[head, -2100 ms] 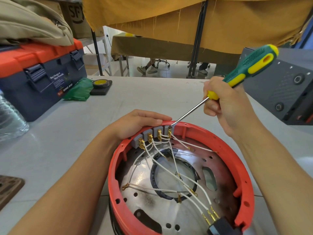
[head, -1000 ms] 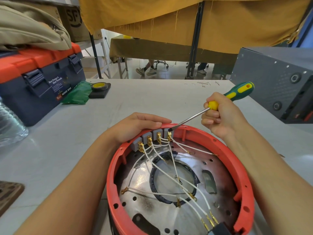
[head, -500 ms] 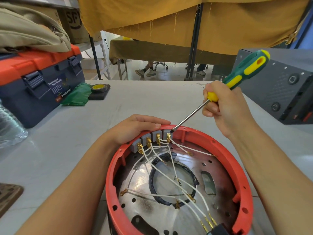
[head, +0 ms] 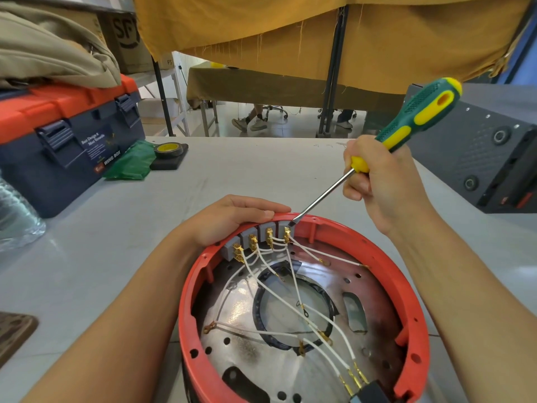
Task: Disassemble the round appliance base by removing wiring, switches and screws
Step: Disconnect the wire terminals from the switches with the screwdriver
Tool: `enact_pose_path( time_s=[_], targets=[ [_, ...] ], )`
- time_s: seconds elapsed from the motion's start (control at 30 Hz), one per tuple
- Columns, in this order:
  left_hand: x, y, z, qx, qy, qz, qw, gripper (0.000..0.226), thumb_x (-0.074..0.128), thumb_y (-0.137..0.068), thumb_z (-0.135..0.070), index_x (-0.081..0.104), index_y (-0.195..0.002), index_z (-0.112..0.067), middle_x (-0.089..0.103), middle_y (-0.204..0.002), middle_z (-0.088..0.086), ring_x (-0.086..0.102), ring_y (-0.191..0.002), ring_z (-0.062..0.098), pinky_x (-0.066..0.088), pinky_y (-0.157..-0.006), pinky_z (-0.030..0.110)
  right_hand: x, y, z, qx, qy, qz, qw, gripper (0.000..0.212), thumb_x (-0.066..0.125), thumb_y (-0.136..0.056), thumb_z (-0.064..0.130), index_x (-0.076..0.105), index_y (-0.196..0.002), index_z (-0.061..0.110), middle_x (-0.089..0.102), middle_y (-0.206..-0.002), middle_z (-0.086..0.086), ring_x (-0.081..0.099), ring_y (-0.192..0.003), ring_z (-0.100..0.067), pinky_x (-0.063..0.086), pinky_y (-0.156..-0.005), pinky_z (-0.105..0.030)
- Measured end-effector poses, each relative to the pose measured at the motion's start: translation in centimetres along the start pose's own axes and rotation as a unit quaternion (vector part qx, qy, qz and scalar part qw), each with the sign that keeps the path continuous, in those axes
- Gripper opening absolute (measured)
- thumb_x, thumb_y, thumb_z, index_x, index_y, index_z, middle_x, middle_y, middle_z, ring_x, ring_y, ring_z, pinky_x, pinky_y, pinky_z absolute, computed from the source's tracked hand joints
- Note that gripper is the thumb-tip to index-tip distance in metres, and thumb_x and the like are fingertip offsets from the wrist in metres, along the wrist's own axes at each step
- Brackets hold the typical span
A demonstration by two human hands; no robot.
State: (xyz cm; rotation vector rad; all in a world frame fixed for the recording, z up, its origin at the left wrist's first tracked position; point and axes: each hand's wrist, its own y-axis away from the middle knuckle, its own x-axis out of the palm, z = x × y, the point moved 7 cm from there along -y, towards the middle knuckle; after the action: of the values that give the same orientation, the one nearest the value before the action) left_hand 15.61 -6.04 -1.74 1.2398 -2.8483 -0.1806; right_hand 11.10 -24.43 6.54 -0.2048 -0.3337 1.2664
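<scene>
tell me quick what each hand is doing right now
Left hand: open, fingers resting on the red base rim.
Right hand: grips the screwdriver.

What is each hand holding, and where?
Right hand grips the screwdriver at the handle's lower end. Left hand holds nothing, resting on the red base rim.

Pale grey counter. Directly on it: red round appliance base at the near edge; navy toolbox with orange lid far left; green bag beside it, touching a dark pad bearing a tape roll; dark grey case far right; clear plastic bottle at left edge.
</scene>
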Motion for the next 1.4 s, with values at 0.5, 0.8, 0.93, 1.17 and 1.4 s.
enact_pose_path(
  time_s=[0.5,0.8,0.93,1.17,1.4],
  targets=[
    [-0.1,-0.1,0.2,-0.004,0.0,0.005,1.0,0.035,0.06,-0.079,-0.02,0.07,-0.112,-0.015,0.07,-0.11,0.014,0.068,-0.1,0.028,0.056,-0.082,0.032,-0.3,-0.4,-1.0,0.021,-0.03,0.011,0.999,0.017,0.053,-0.071,0.017,0.04,-0.061,0.012,0.028,-0.057,-0.006,0.024,-0.035,-0.008,0.031,-0.04,-0.017],
    [0.1,0.0,0.0,-0.006,0.011,-0.005,1.0,0.037,0.059,-0.078,-0.018,0.069,-0.113,-0.011,0.071,-0.107,0.016,0.07,-0.094,0.025,0.056,-0.073,0.027,-0.9,-0.5,-2.6,0.089,-0.077,-0.021,0.993,0.028,0.046,-0.087,0.008,0.039,-0.06,0.011,0.028,-0.041,0.004,0.022,-0.03,-0.005,0.028,-0.037,-0.016],
    [0.2,0.1,-0.1,-0.003,0.021,-0.01,1.0,0.034,0.058,-0.08,-0.013,0.068,-0.112,-0.008,0.071,-0.106,0.017,0.07,-0.091,0.023,0.056,-0.072,0.026,-1.0,-0.5,-3.1,0.11,-0.091,-0.035,0.989,0.027,0.045,-0.087,0.008,0.038,-0.061,0.011,0.027,-0.038,0.005,0.02,-0.03,-0.006,0.026,-0.038,-0.015],
    [0.2,0.1,-0.1,-0.004,0.014,-0.009,1.0,0.034,0.059,-0.077,-0.016,0.07,-0.109,-0.012,0.071,-0.105,0.015,0.07,-0.091,0.024,0.056,-0.072,0.026,-1.3,-0.5,-4.3,0.153,-0.127,-0.052,0.979,0.026,0.045,-0.087,0.01,0.038,-0.062,0.011,0.029,-0.036,0.006,0.019,-0.03,-0.006,0.024,-0.036,-0.015],
    [0.2,0.2,-0.1,-0.009,0.014,-0.006,1.0,0.034,0.06,-0.077,-0.018,0.071,-0.109,-0.014,0.071,-0.106,0.016,0.07,-0.093,0.026,0.056,-0.073,0.028,-1.7,-0.4,-5.7,0.197,-0.166,-0.068,0.964,0.028,0.045,-0.087,0.01,0.036,-0.061,0.012,0.028,-0.037,0.004,0.019,-0.03,-0.007,0.023,-0.036,-0.014]
  ],
)
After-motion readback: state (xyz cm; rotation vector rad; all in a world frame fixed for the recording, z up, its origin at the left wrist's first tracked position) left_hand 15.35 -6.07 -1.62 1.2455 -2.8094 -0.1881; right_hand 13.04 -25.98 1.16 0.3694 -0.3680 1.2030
